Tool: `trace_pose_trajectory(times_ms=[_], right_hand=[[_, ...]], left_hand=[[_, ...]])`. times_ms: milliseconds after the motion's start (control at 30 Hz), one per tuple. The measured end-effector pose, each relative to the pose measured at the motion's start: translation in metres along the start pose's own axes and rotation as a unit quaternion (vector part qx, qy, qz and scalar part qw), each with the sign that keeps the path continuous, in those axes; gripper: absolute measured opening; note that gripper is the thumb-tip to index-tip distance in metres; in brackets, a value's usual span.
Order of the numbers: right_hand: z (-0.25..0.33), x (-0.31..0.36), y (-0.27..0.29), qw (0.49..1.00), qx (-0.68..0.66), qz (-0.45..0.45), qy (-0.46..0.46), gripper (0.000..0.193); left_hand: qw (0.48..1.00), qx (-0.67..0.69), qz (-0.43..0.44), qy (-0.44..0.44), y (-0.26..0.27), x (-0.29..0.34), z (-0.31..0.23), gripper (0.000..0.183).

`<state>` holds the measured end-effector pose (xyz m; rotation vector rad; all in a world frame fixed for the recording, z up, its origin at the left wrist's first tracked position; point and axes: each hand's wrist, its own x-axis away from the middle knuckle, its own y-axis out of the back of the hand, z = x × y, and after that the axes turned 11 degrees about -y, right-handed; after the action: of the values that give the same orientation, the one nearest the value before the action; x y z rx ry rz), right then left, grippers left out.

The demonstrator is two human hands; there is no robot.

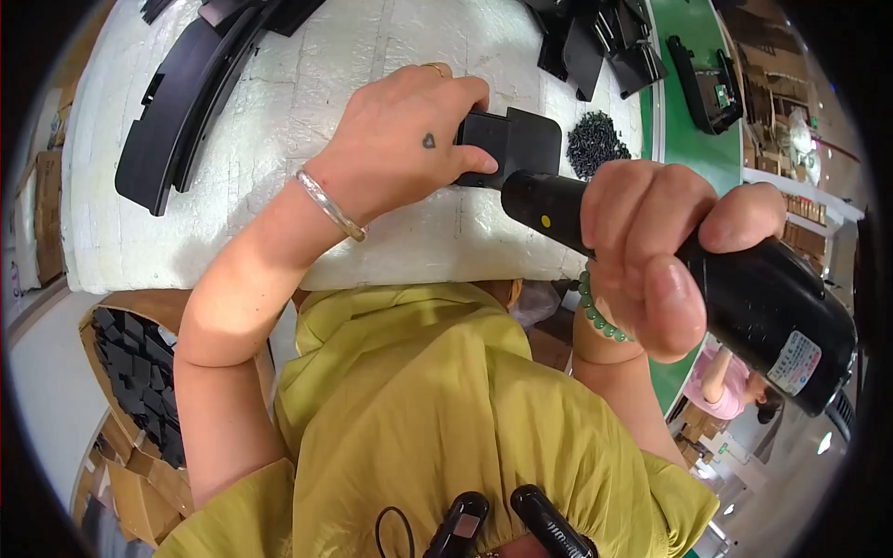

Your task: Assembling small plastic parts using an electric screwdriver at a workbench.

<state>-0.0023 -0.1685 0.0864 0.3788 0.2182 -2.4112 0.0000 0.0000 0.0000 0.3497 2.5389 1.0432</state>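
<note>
My left hand (pixel 395 135) is closed round the near side of a black plastic part (pixel 536 141), thumb on top, holding it on the white-covered worktop (pixel 400 246). My right hand (pixel 651 242) is wrapped round a thick black electric screwdriver (pixel 767 302). Its narrower front end points left and overlaps the part's near edge; the tip is hidden, so I cannot tell whether it touches. Just right of the part lies a heap of small black screws (pixel 596 144).
Long curved black panels (pixel 172 116) lie at the far left, and more black plastic pieces (pixel 595 42) at the far right. A black housing (pixel 702 88) rests on a green surface (pixel 672 139). Below left stands a carton of black parts (pixel 139 381). Another person (pixel 721 383) is at right.
</note>
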Motion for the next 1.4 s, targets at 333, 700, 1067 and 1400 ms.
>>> trace_pose_trajectory(times_ms=[333,700,1067,1400], right_hand=[[-0.003,-0.008,-0.007,0.997,0.066,0.040,-0.022,0.029],[-0.010,-0.014,-0.010,0.999,-0.029,-0.031,-0.014,0.026],[-0.020,0.044,0.017,0.960,0.056,-0.266,-0.060,0.070],[0.003,0.063,0.017,0.955,-0.020,-0.237,-0.176,0.077]], left_hand=[[1.000,0.024,-0.007,0.002,0.003,0.004,0.002,0.035],[0.999,-0.005,0.024,0.039,0.013,-0.006,0.005,0.038],[0.878,0.382,-0.289,-0.012,0.004,0.006,-0.062,0.056],[0.670,0.732,0.014,0.121,0.057,0.034,-0.032,0.036]])
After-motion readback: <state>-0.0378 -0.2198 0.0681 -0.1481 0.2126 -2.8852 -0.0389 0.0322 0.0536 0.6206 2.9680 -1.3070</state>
